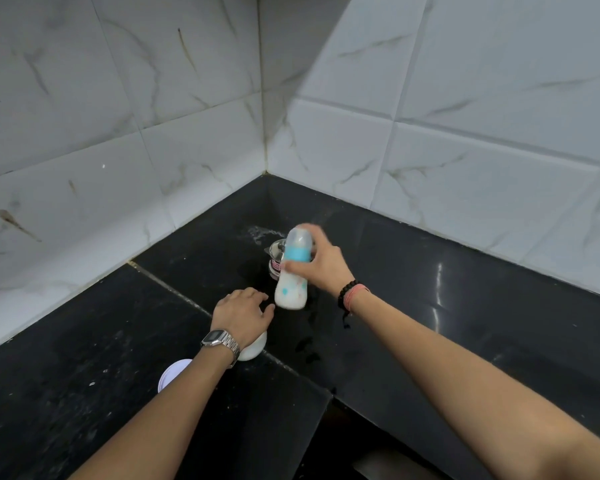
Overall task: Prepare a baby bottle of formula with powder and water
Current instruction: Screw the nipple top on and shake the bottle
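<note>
Gripped by the right hand (pixel 321 263), the baby bottle (pixel 291 271) (capped, milky) tilts above the counter (pixel 430 306); left hand (pixel 241 311) relaxed.

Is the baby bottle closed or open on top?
Closed. The bottle, held by the right hand, has its blue collar and clear cap on, with white milk inside.

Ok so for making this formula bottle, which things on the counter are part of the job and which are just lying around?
Part of the job:
- baby bottle, milky inside, gripped by the right hand
- white container under the left hand
- white lid beside it
- steel vessel behind the bottle, probably the water

Just there:
- spilled drops on the black counter
- wristwatch
- bead bracelet
</note>
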